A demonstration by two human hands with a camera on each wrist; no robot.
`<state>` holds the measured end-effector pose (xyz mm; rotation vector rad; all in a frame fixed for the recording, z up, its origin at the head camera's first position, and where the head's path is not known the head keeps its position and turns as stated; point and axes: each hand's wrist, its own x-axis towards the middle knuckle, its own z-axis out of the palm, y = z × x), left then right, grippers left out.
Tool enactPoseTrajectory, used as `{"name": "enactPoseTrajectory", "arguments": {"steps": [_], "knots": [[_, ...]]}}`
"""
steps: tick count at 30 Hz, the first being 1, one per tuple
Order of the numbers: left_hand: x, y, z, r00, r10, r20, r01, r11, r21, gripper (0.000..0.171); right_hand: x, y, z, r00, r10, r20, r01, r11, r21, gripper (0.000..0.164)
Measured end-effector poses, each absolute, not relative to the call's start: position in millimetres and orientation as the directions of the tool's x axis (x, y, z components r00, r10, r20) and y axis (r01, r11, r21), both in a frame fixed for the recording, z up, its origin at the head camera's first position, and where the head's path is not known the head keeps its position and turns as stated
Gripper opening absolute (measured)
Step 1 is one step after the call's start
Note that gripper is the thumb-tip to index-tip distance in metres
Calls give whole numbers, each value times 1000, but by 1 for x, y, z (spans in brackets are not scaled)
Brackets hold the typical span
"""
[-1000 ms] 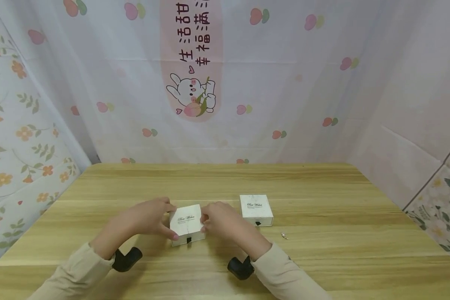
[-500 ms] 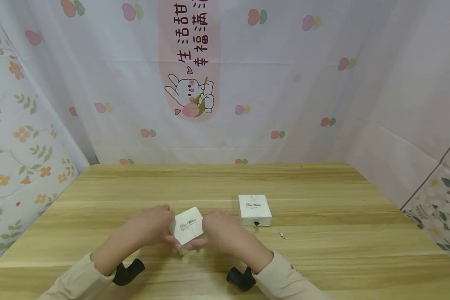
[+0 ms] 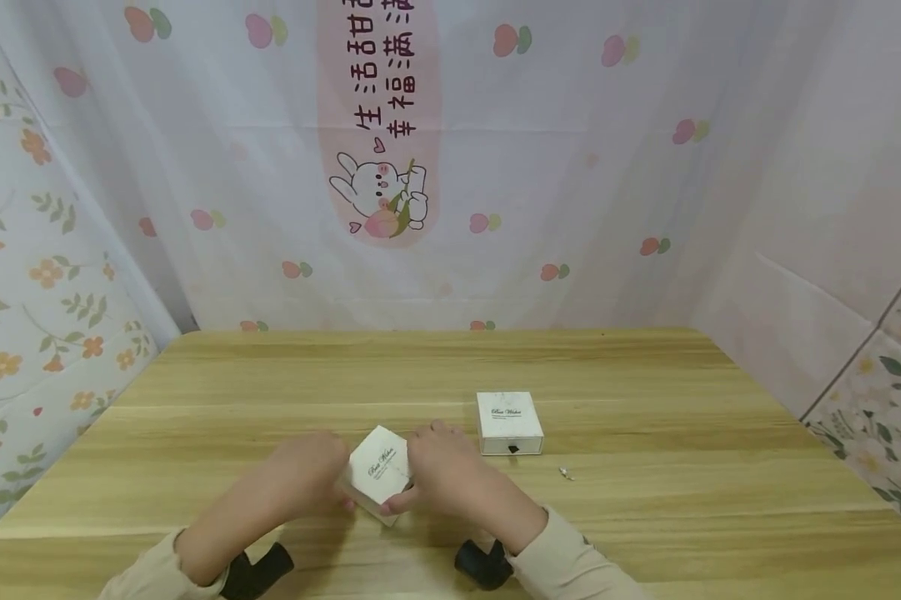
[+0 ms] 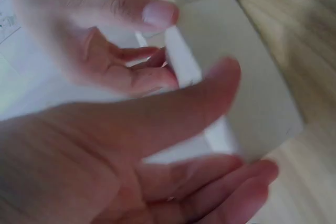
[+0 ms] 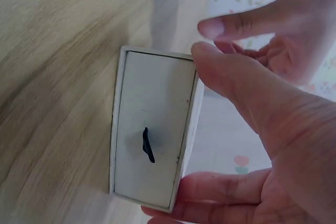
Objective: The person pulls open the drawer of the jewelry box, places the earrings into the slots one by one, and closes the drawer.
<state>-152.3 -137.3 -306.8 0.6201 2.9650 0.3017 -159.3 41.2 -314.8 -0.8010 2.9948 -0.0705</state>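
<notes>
A small white drawer box [image 3: 378, 467] printed "Best Wishes" is between my two hands, turned at an angle on the wooden table. My left hand [image 3: 311, 471] holds its left side. In the left wrist view the left thumb [image 4: 220, 82] lies across the box, with the fingers at its lower corner. My right hand [image 3: 450, 475] grips the other side, thumb [image 5: 210, 59] at one top corner and fingers at the opposite end. The right wrist view shows the drawer front with its black ribbon tab [image 5: 148, 145]; the drawer sits flush in its sleeve.
A second white box [image 3: 508, 422] of the same kind stands to the right of my hands. In front of it to the right lies a tiny silvery piece [image 3: 566, 473]. Patterned curtains [image 3: 570, 167] hang behind the wooden table [image 3: 645, 400].
Both hands have turned the held box anticlockwise and drawn it slightly nearer to me. Its tabbed front has swung away to the right. The second box and silvery piece stay put.
</notes>
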Motion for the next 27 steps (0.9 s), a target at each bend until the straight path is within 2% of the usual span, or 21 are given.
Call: {"name": "enactPoseTrajectory", "arguments": {"steps": [4, 8, 10, 15, 19, 27], "knots": [[-150, -141, -303, -893, 444, -74, 420, 881, 219, 37, -161, 48, -313, -846, -528, -76, -522, 849, -86, 51], [-153, -145, -300, -865, 499, -47, 477, 849, 225, 64, -164, 55, -309, -828, -551, -107, -535, 832, -145, 52], [-156, -144, -299, -833, 553, -29, 532, 813, 236, 74, -165, 59, -309, -821, -559, -116, -537, 825, -175, 56], [-163, -138, -302, -753, 656, -42, 608, 720, 334, 74, -168, 68, -309, -799, -586, -134, -552, 803, -226, 63], [-166, -132, -304, -742, 668, -57, 607, 705, 367, 71, -169, 74, -309, -773, -619, -135, -580, 778, -242, 65], [-167, -123, -310, -737, 676, -22, 628, 696, 347, 68, -171, 82, -311, -752, -645, -138, -598, 755, -269, 70]]}}
